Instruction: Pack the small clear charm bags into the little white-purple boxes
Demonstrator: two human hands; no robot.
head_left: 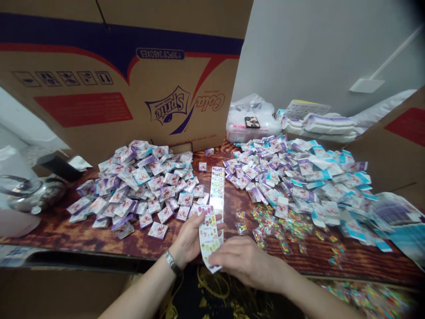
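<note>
A long paper strip printed with small coloured pictures, like a sticker sheet (pixel 208 235), hangs in my left hand (pixel 189 239), the thumb in front of it and the fingers behind. My right hand (pixel 249 261) has its fingertips closed on the strip's curled lower end. Behind it, another printed strip (pixel 217 181) reaches back across the table. Left of my hands is a heap of small printed boxes (pixel 156 181). To the right, little clear packets of coloured pieces (pixel 279 226) lie scattered beside a pile of flatter cartons (pixel 308 173).
A large cardboard box (pixel 122 88) stands at the back left, another cardboard box (pixel 395 146) at the right. A metal kettle (pixel 36 192) sits at the left edge. A plastic bag (pixel 252 117) and stacked flat packs (pixel 328 122) are at the back. More packets (pixel 368 299) lie below the table edge.
</note>
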